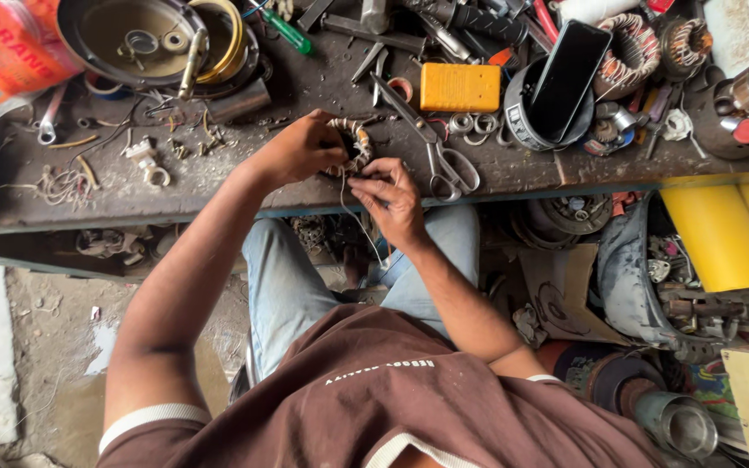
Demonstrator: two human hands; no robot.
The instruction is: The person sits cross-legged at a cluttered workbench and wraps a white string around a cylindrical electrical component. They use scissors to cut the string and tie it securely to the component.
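A small wound stator coil, ring-shaped with copper wire and pale binding, rests at the front edge of the dark workbench. My left hand grips its left side. My right hand pinches a thin pale thread that hangs from the coil toward my lap. Both forearms reach up from the bottom of the head view, over blue jeans and a brown shirt.
Scissors lie just right of the coil. Behind them sit an orange block, a dark phone leaning in a round housing, more wound coils, round metal covers and loose tools. A yellow roll stands below right.
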